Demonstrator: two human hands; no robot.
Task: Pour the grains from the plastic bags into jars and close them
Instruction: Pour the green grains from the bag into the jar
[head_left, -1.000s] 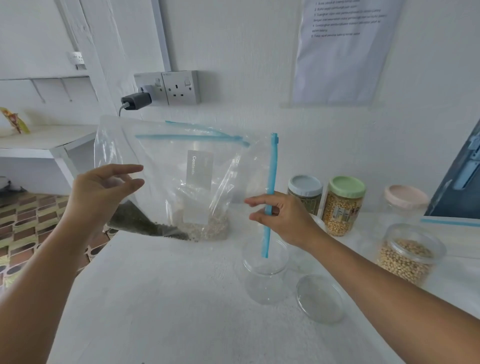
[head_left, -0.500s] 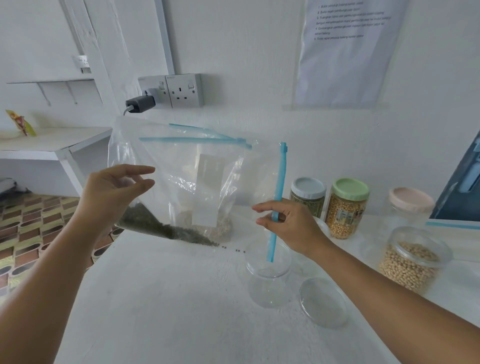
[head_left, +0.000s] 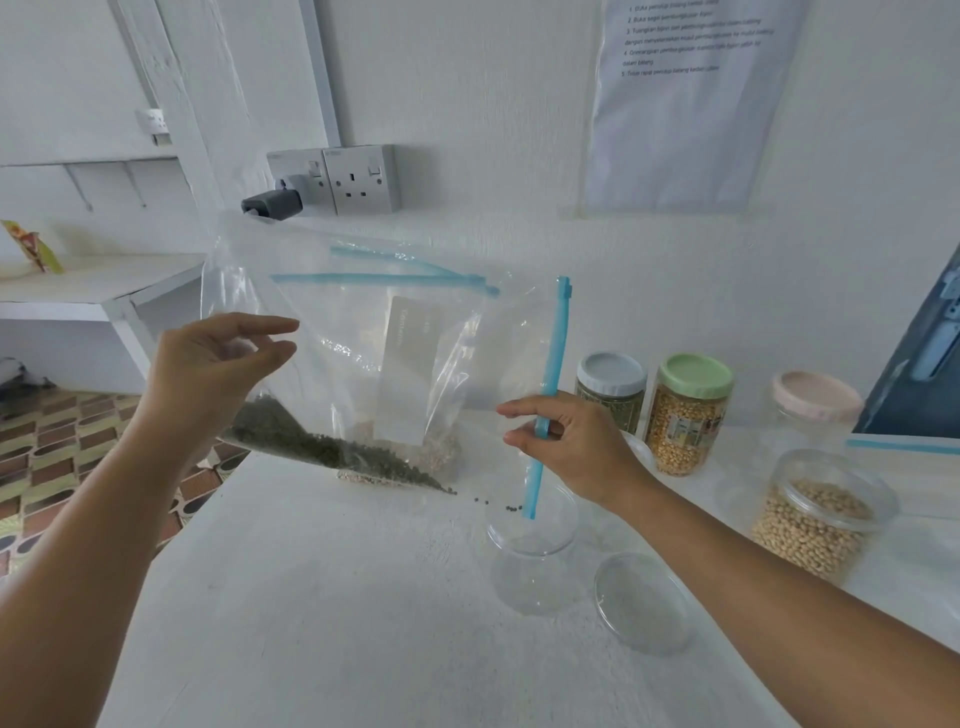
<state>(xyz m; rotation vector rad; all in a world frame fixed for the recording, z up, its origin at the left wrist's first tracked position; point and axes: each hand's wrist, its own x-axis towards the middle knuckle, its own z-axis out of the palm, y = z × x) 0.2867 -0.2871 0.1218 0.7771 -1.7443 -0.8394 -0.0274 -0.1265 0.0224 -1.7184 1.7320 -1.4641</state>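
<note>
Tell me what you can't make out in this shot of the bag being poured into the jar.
All head view:
- Wall notice: print too small and blurred to read; top cut off by the frame edge.
- Grey-lidded jar: lower part hidden behind the right hand.
- Second bag of pale grains: mostly hidden behind the held bag.
- Blue object: cut off by the right edge.

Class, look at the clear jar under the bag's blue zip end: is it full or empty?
Empty, or nearly so: the clear jar shows bare see-through walls, and the dark green grains mostly lie inside the tilted bag.
</note>
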